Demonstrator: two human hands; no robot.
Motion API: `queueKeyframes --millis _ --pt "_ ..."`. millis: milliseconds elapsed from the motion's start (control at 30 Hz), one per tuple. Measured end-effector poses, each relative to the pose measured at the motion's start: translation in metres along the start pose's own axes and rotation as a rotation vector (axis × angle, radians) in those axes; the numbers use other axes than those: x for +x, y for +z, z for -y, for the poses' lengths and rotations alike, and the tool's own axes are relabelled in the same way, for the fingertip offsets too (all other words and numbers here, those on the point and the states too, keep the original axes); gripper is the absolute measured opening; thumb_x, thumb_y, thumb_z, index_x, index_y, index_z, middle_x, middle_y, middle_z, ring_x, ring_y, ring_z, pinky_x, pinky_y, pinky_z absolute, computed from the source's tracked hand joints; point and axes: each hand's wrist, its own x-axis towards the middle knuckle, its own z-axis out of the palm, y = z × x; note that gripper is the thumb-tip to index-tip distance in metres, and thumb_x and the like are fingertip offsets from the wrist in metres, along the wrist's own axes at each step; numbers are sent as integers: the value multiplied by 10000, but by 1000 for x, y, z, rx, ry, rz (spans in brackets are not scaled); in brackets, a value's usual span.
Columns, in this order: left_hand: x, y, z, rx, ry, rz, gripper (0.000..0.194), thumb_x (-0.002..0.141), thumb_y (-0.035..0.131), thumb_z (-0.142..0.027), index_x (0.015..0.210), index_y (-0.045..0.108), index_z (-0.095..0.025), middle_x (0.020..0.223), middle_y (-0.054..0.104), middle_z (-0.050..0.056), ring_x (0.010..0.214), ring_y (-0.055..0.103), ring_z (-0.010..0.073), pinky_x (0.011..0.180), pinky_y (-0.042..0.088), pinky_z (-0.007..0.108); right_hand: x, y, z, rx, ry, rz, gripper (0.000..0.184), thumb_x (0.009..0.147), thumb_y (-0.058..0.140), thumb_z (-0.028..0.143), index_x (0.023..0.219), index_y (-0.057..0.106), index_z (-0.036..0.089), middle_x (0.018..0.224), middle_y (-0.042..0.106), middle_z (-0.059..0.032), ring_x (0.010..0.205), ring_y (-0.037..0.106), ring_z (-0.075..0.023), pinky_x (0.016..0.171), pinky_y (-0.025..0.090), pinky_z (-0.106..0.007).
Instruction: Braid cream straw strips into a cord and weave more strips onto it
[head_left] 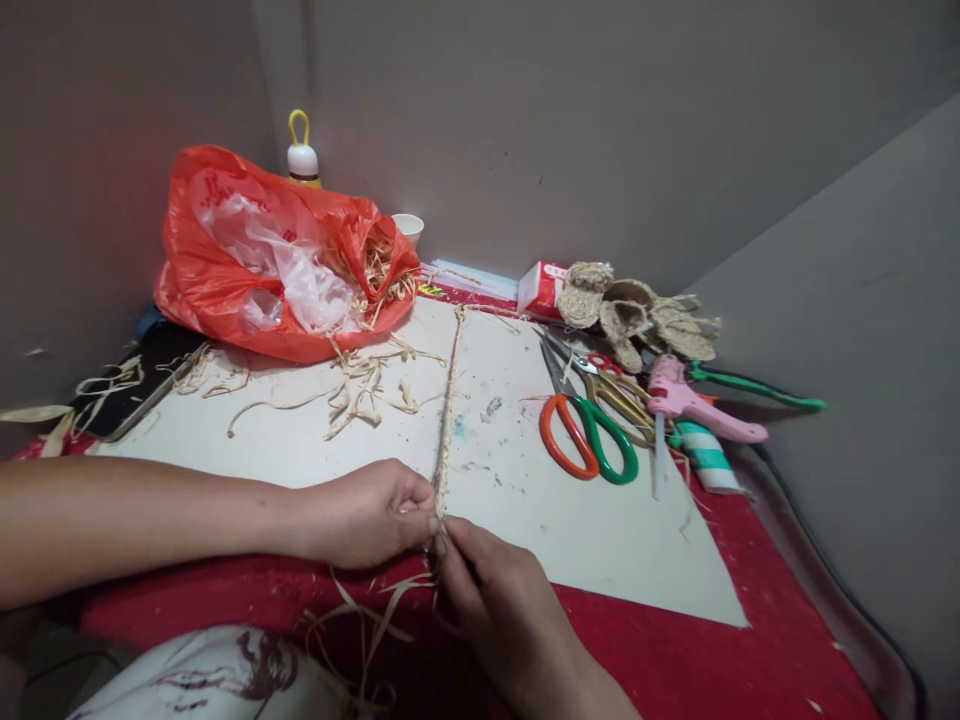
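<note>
The left hand and the right hand met at the near side of the table. Their fingers were pinched tight on the near end of 1 straw braid. The left arm lay almost flat, coming from the left. The right hand came up from the near side, its fingers pointing far and left. The braid ran from the 2 hands to the far side, over a white sheet. Loose strips hung down near the hands.

At the far left sat a big red bag. It held a see-through bag and dry straw. Just behind its right end stood 1 white cup; I could not see inside. Farther right was a red and white box.
</note>
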Motion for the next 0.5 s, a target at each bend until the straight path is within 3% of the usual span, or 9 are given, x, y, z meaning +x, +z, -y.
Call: queueKeyframes --millis 167,300,500 --pt "0 2 7 64 41 -48 219 802 475 -265 618 413 -164 510 297 -82 472 242 48 445 197 192 -4 -12 8 54 -19 -37 280 925 374 337 700 478 206 610 497 12 557 433 -131 556 331 -242" --pt "0 7 8 68 70 -88 207 787 476 -255 613 408 -168 511 307 -79 480 256 55 445 211 197 -8 -9 13 136 32 -57 308 923 370 355 656 413 207 554 371 42 520 341 -115 500 295 -231" --pt "0 11 9 -56 120 -76 235 789 486 -290 604 432 -156 507 346 -73 477 278 52 461 219 195 -14 8 20 61 25 -184 281 917 386 316 670 447 197 575 433 25 528 382 -114 526 304 -230"
